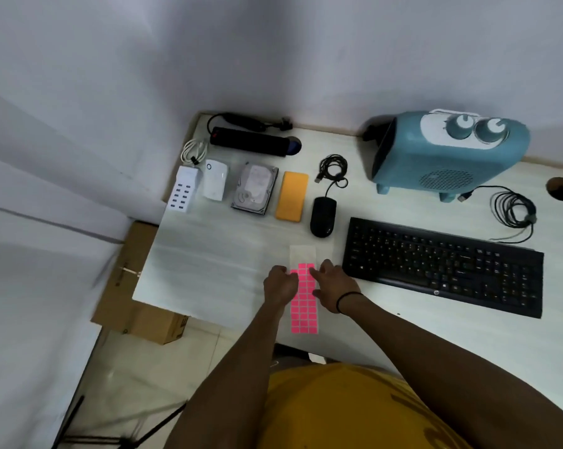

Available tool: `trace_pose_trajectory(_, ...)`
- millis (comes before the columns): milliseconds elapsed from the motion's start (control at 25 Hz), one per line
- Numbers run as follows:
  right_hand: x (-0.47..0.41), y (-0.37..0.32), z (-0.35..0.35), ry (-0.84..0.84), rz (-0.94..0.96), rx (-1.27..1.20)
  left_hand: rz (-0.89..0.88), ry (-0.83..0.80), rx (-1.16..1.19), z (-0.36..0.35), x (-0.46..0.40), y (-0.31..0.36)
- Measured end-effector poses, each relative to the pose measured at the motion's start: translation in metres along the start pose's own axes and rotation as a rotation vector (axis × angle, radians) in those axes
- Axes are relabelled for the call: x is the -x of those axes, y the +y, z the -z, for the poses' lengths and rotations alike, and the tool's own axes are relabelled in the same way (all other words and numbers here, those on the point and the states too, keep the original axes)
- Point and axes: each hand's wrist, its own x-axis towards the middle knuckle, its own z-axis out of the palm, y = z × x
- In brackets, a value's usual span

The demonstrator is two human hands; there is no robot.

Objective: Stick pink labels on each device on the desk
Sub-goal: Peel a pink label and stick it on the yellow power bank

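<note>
head view: both hands sit on the label sheet [303,299] lying flat near the desk's [209,254] front edge. left hand [278,286] is curled, pinning the sheet's left side; right hand [333,286] has fingertips [314,273] pressed on a top-row label — whether one is lifted, i cannot tell. the sheet looks thin, light and floppy, so it needs holding down. best to pick at a label's corner — stickers curl easily. no device shows pink yet.

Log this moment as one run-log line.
stage: peeling | left hand: steadies label sheet | right hand: picks at top row | devices labelled: none seen
</note>
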Motion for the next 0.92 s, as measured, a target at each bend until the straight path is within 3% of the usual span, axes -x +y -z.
trace_pose_trajectory(200, -0.007, -0.006, 0.0, -0.041, -0.038, -0.021, 0.054, -0.055, 0.032, -0.003, -0.009, 0.002)
trace_pose_trajectory(360, -0.004, -0.006, 0.001, 0.002, -0.11, -0.16, 0.123, 0.076, 0.173, -0.009, -0.003, 0.014)
trace_pose_trajectory(520, -0.015, -0.02, -0.001, 0.088, -0.381, -0.722, 0.108, 0.048, 0.115, -0.013, -0.005, 0.021)
trace_pose_trajectory(600, -0.021, -0.022, 0.005, 0.038, -0.497, -1.017, 0.095, 0.038, 0.122, -0.01, -0.007, 0.018)
trace_pose_trajectory(680, -0.025, -0.019, 0.006, 0.013, -0.494, -0.99, 0.092, 0.007, 0.16, -0.006, -0.008, 0.012)
trace_pose_trajectory(800, -0.023, -0.018, 0.008, 0.04, -0.485, -0.721, 0.103, -0.122, 0.312, 0.001, -0.011, -0.001)
trace_pose_trajectory(920, -0.015, -0.021, 0.018, 0.035, -0.429, -0.747, 0.055, -0.173, 0.384, 0.008, -0.009, -0.011)
